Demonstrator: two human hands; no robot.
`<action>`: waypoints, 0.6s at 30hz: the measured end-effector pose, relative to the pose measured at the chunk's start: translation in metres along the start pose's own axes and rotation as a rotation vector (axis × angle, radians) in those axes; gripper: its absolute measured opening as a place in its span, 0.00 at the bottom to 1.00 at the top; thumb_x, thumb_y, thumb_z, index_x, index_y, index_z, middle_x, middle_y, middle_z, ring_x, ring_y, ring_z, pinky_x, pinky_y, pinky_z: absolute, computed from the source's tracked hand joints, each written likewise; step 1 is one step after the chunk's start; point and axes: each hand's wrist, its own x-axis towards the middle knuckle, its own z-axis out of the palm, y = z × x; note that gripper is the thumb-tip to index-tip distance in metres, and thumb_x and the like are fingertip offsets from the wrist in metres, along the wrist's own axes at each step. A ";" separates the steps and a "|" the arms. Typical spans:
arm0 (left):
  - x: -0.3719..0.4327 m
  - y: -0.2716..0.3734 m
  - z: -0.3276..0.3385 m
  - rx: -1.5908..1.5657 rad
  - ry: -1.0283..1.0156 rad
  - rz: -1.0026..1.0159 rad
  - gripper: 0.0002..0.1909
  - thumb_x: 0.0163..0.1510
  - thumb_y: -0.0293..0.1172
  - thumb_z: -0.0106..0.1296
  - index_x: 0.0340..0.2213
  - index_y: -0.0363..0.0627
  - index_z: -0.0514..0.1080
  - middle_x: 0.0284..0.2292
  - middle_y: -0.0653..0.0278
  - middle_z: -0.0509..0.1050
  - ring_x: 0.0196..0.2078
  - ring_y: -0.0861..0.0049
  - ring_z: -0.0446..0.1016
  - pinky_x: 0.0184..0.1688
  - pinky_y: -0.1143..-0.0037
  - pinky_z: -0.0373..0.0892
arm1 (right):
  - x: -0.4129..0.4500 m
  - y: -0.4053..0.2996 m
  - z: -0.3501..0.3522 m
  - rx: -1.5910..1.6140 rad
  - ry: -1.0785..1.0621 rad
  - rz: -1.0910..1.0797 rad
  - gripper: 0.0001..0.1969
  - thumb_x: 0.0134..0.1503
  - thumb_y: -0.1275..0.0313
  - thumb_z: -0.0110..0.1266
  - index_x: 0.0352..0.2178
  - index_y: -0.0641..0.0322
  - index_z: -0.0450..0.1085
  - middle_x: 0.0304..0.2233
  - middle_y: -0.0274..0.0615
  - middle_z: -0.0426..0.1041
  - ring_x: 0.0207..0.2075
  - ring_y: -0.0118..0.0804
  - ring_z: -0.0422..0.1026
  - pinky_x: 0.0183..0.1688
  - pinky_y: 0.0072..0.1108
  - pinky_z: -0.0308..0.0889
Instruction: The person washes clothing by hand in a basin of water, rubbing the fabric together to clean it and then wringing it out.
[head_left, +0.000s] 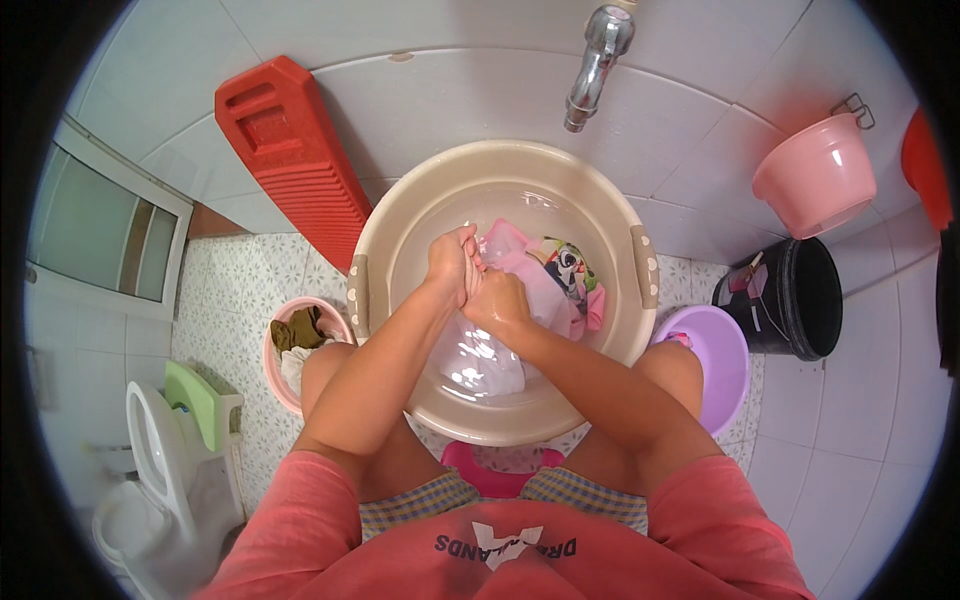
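A large beige plastic basin (495, 430) with water in it stands before me. In the water lies a pink garment (536, 289) with a cartoon print, its paler cloth spreading towards the near side. My left hand (452, 266) and my right hand (496, 301) are together over the basin's middle, both closed on the garment's cloth, a bunched part of which shows between them. The right hand is wet and its knuckles face up. The fingers partly hide the gripped cloth.
A red plastic washboard (300, 165) leans on the wall at the left. A pink basin (272, 367) holding clothes is left of the beige one; a purple basin (731, 360) and black bucket (780, 300) stand right. A metal tap (592, 71) projects above, and a pink pot (817, 176) hangs upper right.
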 end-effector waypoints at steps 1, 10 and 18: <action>-0.002 0.000 0.002 -0.007 -0.013 0.022 0.21 0.50 0.38 0.44 0.09 0.50 0.54 0.10 0.65 0.57 0.14 0.75 0.57 0.20 0.76 0.59 | 0.001 0.003 0.000 0.007 0.020 -0.029 0.13 0.42 0.66 0.51 0.25 0.68 0.69 0.22 0.62 0.70 0.28 0.58 0.71 0.32 0.38 0.66; -0.033 0.012 0.039 0.287 -0.315 0.316 0.20 0.50 0.48 0.45 0.41 0.50 0.62 0.36 0.63 0.65 0.36 0.78 0.65 0.35 0.77 0.62 | 0.037 0.007 -0.079 0.052 0.075 -0.045 0.25 0.37 0.68 0.57 0.39 0.67 0.62 0.33 0.58 0.70 0.39 0.53 0.68 0.40 0.34 0.63; -0.090 -0.042 0.190 0.783 -0.735 0.357 0.40 0.49 0.47 0.48 0.55 0.36 0.46 0.53 0.45 0.55 0.56 0.64 0.54 0.55 0.70 0.51 | -0.048 0.085 -0.281 -0.255 -0.003 0.169 0.30 0.22 0.76 0.62 0.34 0.64 0.64 0.33 0.50 0.70 0.36 0.51 0.69 0.37 0.31 0.64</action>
